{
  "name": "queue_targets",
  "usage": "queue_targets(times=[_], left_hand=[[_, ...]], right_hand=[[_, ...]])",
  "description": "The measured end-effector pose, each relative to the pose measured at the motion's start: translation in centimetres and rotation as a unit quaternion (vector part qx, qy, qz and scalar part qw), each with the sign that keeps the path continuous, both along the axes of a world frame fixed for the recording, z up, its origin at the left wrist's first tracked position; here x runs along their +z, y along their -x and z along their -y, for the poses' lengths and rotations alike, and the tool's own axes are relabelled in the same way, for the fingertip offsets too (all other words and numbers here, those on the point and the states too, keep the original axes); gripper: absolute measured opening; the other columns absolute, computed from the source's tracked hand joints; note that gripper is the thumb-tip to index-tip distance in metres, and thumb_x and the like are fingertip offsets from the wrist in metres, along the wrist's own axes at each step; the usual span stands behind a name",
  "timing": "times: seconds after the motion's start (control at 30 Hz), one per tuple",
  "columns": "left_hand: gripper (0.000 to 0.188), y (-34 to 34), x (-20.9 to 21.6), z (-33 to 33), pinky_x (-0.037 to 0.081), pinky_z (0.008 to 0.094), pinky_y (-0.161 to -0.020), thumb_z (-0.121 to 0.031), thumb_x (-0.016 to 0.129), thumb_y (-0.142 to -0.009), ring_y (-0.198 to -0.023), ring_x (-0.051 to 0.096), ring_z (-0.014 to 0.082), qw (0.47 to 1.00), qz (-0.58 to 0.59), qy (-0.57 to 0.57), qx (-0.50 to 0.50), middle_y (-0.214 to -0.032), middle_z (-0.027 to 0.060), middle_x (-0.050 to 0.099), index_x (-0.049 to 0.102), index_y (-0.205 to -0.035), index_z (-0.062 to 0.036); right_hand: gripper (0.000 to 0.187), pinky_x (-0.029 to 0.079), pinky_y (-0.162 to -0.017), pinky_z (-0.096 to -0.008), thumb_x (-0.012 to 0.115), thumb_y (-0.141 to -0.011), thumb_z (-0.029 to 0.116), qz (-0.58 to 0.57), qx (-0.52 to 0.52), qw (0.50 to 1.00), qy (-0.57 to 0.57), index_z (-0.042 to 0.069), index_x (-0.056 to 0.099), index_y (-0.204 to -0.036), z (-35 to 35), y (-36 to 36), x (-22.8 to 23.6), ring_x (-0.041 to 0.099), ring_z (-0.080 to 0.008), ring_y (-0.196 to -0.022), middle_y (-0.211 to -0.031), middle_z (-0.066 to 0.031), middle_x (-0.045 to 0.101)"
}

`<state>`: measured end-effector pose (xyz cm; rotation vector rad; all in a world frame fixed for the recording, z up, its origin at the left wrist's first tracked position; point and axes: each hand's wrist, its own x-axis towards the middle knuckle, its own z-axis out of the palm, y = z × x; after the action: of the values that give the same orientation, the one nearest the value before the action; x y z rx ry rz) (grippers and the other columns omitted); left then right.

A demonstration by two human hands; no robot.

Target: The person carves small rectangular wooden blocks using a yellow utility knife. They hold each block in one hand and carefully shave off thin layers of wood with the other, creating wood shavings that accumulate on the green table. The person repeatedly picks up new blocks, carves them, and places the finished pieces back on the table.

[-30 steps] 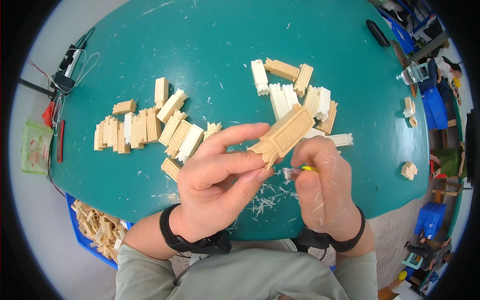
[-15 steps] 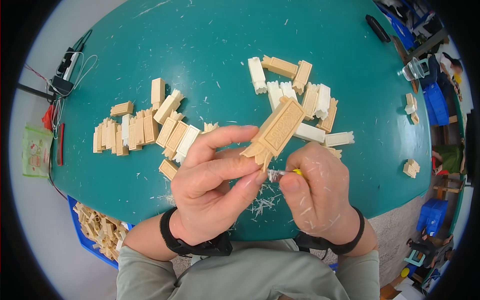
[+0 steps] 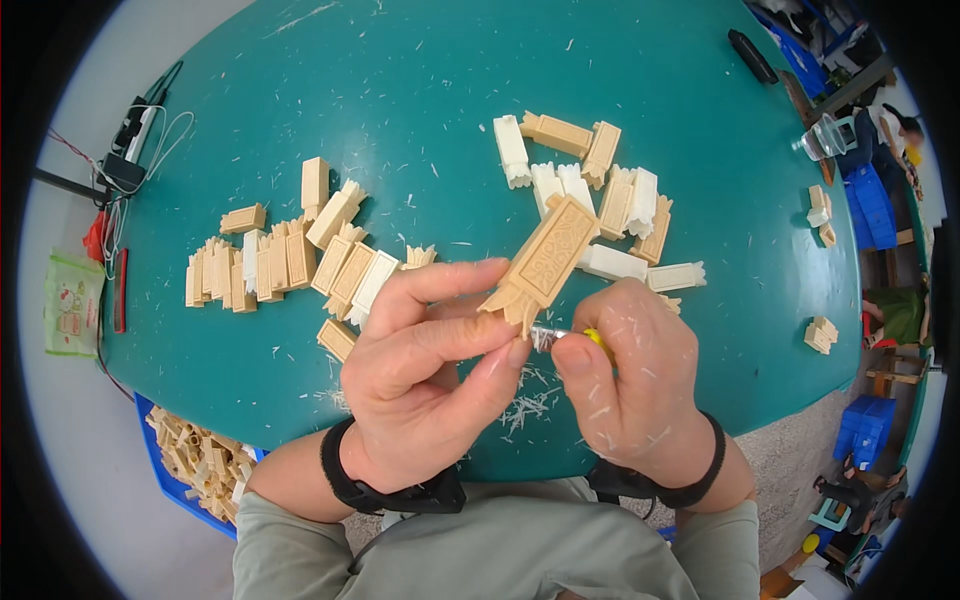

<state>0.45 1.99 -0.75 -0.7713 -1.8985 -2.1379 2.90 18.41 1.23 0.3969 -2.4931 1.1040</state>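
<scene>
My left hand [image 3: 420, 375] is closed on a tan rectangular moulded piece [image 3: 550, 258] with a carved relief panel. Its jagged, crown-like end points down toward my fingertips. In my closed right hand [image 3: 640, 385] is a small knife [image 3: 550, 338] with a yellow handle, most of it hidden by the fingers. The metal blade lies close to the jagged end; whether it touches cannot be made out. Pale shavings cling to the blade and to the back of my right hand. More shavings [image 3: 530, 408] lie on the green table below.
Similar tan and white pieces lie in a left group [image 3: 300, 255] and a right group [image 3: 620, 200]. A blue bin [image 3: 180, 490] full of pieces stands at lower left. A black cylindrical object [image 3: 752, 57] and a clear plastic cup [image 3: 825, 140] are at the table's right side.
The carved piece has turned slightly, showing more of its relief panel, and shifted a little left and down. My right hand and the knife have moved slightly.
</scene>
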Motion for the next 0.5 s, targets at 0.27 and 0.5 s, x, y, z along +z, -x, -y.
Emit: queue_targets(times=[0.27,0.5], left_hand=[[0.013,0.0,0.6,0.5,0.053,0.0366,-0.078,0.003,0.058,-0.082,-0.095,0.06,0.0328,0.998,0.047,0.026,-0.037,-0.116,0.0172,0.046,0.058,-0.094,-0.0008],[0.025,0.1,0.6,0.6,0.052,0.0289,-0.08,0.011,0.062,-0.073,-0.094,0.059,0.0202,0.992,0.082,-0.024,-0.089,-0.117,0.0188,0.046,0.059,-0.096,0.0031]], right_hand=[[0.025,0.037,-0.047,-0.0308,0.063,-0.082,0.024,0.042,0.009,0.997,0.065,0.004,0.051,-0.074,-0.2,0.0,-0.1,0.047,-0.0234,-0.054,-0.065,-0.0083,0.048],[0.025,0.037,-0.053,-0.0204,0.063,-0.085,0.023,0.13,-0.007,0.951,0.281,0.0,0.054,-0.089,-1.3,0.3,0.0,0.045,-0.006,-0.062,-0.072,-0.0007,0.052]])
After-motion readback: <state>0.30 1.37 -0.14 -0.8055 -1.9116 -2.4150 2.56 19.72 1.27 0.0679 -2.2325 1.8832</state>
